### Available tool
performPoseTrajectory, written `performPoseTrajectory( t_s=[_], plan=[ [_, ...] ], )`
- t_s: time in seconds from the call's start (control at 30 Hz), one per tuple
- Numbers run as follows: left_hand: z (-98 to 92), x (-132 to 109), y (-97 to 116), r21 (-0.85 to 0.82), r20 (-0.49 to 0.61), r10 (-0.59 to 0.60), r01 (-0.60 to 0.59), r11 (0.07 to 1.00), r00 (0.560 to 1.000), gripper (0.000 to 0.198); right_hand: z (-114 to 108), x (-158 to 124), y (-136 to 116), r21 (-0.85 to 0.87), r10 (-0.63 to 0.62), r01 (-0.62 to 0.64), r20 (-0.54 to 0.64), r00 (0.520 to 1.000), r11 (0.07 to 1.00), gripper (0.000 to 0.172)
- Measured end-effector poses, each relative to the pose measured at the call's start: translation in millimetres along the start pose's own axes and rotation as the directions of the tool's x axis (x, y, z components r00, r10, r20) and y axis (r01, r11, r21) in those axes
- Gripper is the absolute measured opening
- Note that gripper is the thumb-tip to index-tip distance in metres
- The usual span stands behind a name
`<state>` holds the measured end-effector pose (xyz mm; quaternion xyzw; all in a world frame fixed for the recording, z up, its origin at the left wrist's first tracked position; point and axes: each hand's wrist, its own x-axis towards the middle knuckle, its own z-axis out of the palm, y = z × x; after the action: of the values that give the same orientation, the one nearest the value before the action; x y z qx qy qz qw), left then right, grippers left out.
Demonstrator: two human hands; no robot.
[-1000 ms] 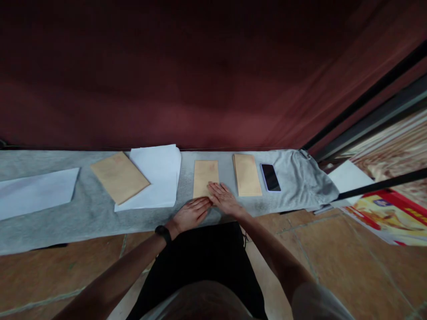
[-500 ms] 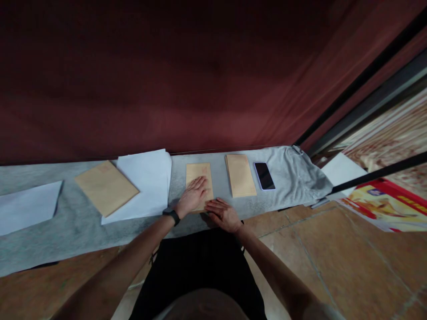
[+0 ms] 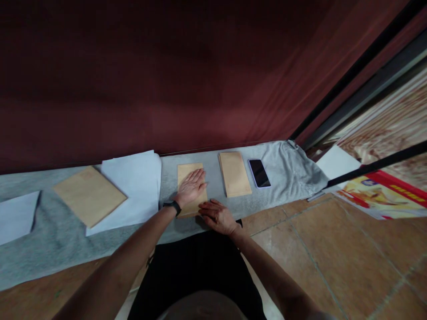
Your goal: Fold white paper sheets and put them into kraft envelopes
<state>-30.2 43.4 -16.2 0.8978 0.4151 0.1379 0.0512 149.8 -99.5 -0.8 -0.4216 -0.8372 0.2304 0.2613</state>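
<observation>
A tan paper envelope [image 3: 183, 173] lies flat on the grey cloth, its short edge towards my body. My left hand [image 3: 191, 186], with a dark band at the wrist, rests palm down across it, fingers stretched towards its upper right corner and hiding that area. At the envelope's lower right corner my right hand [image 3: 218, 216] lies with fingers extended, the tips touching its edge. To the right is a small stack of similar envelopes [image 3: 235, 174]. A larger tan envelope [image 3: 90, 195] sits on white paper sheets [image 3: 140, 178] to the left.
A phone [image 3: 259, 173] lies right of the stack. Another white sheet [image 3: 18, 218] is at the far left of the grey cloth [image 3: 73, 249]. A dark red panel [image 3: 167, 111] rises behind. A red and yellow printed package [image 3: 380, 195] stands at the right, beyond a dark bar.
My left hand has slid a little up the envelope towards its far right corner. My right hand stays by the lower corner. The view has shifted slightly, moving everything leftwards.
</observation>
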Motion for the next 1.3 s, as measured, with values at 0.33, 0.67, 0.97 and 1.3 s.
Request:
performPoseTrajectory(
  t_s=[0.33, 0.67, 0.97, 1.3],
  plan=[
    [-4.8, -36, 11, -0.009, 0.1, 0.056, -0.055, 0.998, 0.993, 0.059, 4, -1, 2, 0.047, 0.023, -0.02, -0.06, 0.998, 0.999, 0.027],
    [-11.6, -79, 23, -0.041, 0.145, 0.094, -0.089, 0.995, 0.985, 0.057, 5, -2, 3, 0.0, 0.024, -0.024, -0.071, 0.997, 1.0, 0.029],
    [-23.5, -119, 38, -0.12, 0.137, 0.106, -0.09, 0.989, 0.985, 0.059, 12, -2, 7, -0.008, -0.027, 0.026, -0.152, 0.988, 1.0, 0.026],
    [-20.6, -133, 45, -0.197, -0.051, -0.042, 0.031, 0.98, 0.998, 0.044, 17, -1, 11, -0.032, 0.0, -0.006, -0.182, 0.983, 0.999, 0.019]
  ],
)
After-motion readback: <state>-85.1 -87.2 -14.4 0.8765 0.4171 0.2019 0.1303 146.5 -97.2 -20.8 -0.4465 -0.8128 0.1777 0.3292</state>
